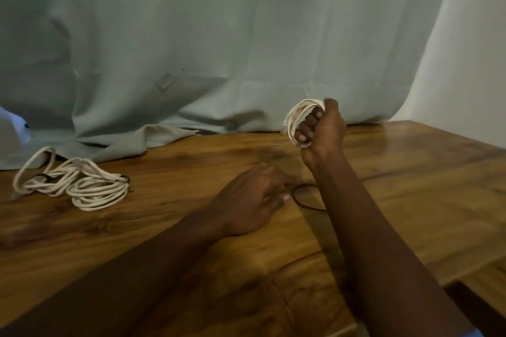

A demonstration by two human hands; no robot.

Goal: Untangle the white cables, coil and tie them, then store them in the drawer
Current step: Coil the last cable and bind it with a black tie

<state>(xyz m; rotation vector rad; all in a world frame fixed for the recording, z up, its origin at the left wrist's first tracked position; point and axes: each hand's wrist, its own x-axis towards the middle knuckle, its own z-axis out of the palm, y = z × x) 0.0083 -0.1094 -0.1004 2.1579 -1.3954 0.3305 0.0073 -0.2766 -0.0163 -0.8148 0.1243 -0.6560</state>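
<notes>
- My right hand was curled in a fist round a small coil of white cable, raised above the brown wooden table.
- My left hand lay low with relaxed fingers, their tips at a thin black loop.
- Two tied white cable coils lay well apart, far left.
</notes>
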